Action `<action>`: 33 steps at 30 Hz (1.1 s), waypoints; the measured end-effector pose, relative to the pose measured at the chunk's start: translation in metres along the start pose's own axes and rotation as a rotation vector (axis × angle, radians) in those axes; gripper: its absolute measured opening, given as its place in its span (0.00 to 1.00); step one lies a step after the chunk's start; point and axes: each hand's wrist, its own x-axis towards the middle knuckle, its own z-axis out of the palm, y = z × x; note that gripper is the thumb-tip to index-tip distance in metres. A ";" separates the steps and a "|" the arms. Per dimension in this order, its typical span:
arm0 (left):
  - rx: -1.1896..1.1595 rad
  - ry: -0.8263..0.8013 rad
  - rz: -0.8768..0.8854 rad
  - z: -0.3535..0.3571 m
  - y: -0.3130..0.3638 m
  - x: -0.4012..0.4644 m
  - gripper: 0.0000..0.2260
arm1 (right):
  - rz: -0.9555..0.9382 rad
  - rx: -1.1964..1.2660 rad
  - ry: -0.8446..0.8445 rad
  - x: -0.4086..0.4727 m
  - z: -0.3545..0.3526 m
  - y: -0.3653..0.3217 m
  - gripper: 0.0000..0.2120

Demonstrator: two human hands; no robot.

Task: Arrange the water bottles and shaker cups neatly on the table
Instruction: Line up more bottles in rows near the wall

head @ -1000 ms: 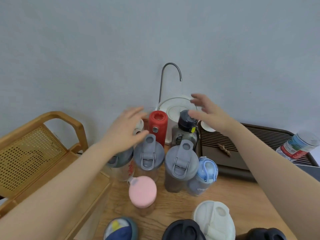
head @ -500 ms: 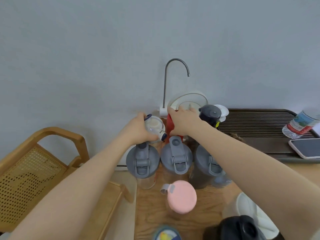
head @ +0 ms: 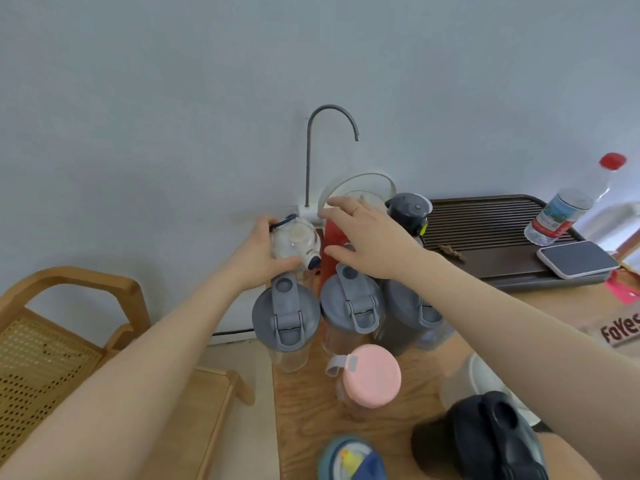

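Observation:
My left hand [head: 258,256] grips a clear bottle with a white and navy lid [head: 296,242] at the back left of the wooden table [head: 304,403]. My right hand [head: 367,239] hovers over the red bottle [head: 329,251] beside it, fingers spread, seemingly not gripping it. In front stand three grey-lidded shaker cups: left [head: 285,315], middle [head: 353,308] and right [head: 412,308], the last partly under my right arm. A dark-lidded bottle [head: 408,211] stands behind at right. A pink-lidded bottle [head: 369,375], a black-lidded shaker [head: 491,441], a white-lidded cup [head: 485,375] and a blue-lidded bottle [head: 353,460] sit nearer me.
A white water dispenser with a curved grey spout [head: 311,140] stands against the wall. A dark slatted tea tray [head: 485,220] at right carries a phone [head: 576,258] and a red-capped plastic bottle [head: 571,206]. A wooden cane chair [head: 69,306] stands left of the table.
My view has tilted down and shifted left. My left hand took hold of the clear bottle. My right hand reached over to the red bottle and has since spread its fingers above it.

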 end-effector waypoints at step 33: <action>0.192 0.129 -0.003 0.037 -0.013 -0.087 0.49 | 0.070 -0.080 0.036 -0.071 0.013 -0.005 0.33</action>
